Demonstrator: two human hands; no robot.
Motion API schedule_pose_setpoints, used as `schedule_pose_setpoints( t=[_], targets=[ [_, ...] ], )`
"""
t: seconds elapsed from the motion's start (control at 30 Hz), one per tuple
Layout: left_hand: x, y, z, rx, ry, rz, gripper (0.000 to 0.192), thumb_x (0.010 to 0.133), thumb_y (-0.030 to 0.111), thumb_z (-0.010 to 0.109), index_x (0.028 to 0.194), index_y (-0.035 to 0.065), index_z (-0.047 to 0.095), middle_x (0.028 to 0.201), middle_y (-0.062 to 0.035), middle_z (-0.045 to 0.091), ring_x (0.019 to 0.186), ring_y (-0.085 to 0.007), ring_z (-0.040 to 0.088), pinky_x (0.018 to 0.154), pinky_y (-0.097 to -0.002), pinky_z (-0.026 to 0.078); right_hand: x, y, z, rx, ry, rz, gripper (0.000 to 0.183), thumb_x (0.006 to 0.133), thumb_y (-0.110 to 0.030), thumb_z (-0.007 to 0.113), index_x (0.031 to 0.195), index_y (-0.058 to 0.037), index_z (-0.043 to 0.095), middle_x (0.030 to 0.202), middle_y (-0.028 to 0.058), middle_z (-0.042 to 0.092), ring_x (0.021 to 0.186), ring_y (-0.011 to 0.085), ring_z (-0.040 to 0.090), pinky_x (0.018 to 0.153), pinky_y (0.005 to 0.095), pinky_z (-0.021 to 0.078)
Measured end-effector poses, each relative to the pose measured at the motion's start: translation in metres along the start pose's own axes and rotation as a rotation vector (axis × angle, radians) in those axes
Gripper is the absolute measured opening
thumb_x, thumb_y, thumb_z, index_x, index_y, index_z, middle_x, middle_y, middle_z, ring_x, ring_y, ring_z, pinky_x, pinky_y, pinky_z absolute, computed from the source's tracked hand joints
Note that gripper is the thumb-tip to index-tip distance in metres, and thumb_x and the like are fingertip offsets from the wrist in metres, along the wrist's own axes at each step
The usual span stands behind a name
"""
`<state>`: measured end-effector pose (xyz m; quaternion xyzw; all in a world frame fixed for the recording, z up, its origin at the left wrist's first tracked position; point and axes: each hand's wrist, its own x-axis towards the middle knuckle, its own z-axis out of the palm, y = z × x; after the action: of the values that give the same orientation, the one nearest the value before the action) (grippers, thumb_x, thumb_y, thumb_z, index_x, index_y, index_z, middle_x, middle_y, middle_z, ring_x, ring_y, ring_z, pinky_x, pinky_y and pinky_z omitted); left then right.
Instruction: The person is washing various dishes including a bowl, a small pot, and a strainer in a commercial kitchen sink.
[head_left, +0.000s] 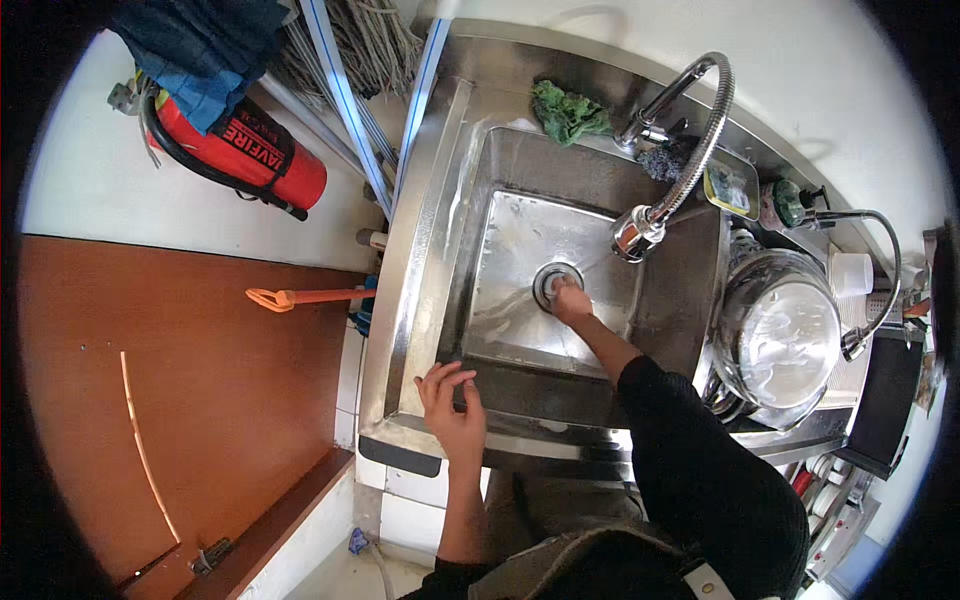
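My right hand (571, 301) reaches down into a stainless steel sink (517, 360), its curled fingertips at the round drain (546, 271). The fingers are partly hidden, so a grip on the drain strainer cannot be made out. Over the sink's front left rim, my left hand (454, 412) is raised with loosely bent fingers and nothing in it. A chrome faucet with a flexible neck (724, 105) arches from the back right, its spray head (637, 234) hanging above the basin. The basin floor looks wet and shiny.
A green cloth (570, 112) and dark scourer (664, 159) lie behind the basin, beside a sponge tray (731, 184). Upturned pots (784, 337) are stacked right, near a second faucet (892, 247). Left are mop handles (420, 97), a fire extinguisher (247, 150) and an orange handle (300, 298).
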<state>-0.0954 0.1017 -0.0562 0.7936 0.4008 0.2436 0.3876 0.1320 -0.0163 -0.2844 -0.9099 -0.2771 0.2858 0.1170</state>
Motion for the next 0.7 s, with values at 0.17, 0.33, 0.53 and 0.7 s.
schedule_pose_setpoints(
  t=[0.17,0.33,0.53,0.7],
  targets=[
    [0.001,0.000,0.001,0.003,-0.019,0.019,0.013,0.074,0.002,0.058,0.083,0.0097,0.063,0.100,-0.0054,0.058,0.107,-0.0298,0.050,0.106,-0.0516,0.019,0.054,0.003,-0.009,-0.035,0.239,-0.235,0.040,0.077,-0.006,0.047,0.116,0.0037,0.045,0.117,0.0202,0.045,0.109,0.0345,0.048,0.090,0.0410,0.0422],
    [-0.001,0.000,0.001,0.009,-0.012,-0.001,0.012,0.075,0.003,0.058,0.083,0.0097,0.063,0.099,-0.0050,0.058,0.107,-0.0297,0.050,0.106,-0.0509,0.020,0.113,-0.002,-0.006,-0.080,0.310,-0.393,0.050,0.074,-0.004,0.049,0.122,0.0073,0.040,0.127,0.0210,0.041,0.116,0.0339,0.043,0.098,0.0370,0.0381],
    [0.000,-0.001,0.000,0.002,-0.012,-0.018,0.013,0.075,0.002,0.058,0.083,0.0097,0.064,0.099,-0.0045,0.059,0.107,-0.0294,0.050,0.106,-0.0511,0.019,0.088,0.007,0.010,-0.113,0.132,-0.350,0.055,0.075,-0.005,0.049,0.127,0.0070,0.036,0.130,0.0225,0.038,0.118,0.0346,0.042,0.099,0.0354,0.0376],
    [0.002,0.002,0.004,0.003,-0.010,-0.024,0.013,0.075,0.002,0.057,0.083,0.0094,0.063,0.099,-0.0047,0.059,0.108,-0.0297,0.050,0.106,-0.0517,0.018,0.021,0.042,0.036,-0.171,0.147,-0.434,0.042,0.075,-0.008,0.050,0.114,0.0073,0.046,0.114,0.0215,0.048,0.105,0.0346,0.050,0.093,0.0367,0.0414]
  ],
)
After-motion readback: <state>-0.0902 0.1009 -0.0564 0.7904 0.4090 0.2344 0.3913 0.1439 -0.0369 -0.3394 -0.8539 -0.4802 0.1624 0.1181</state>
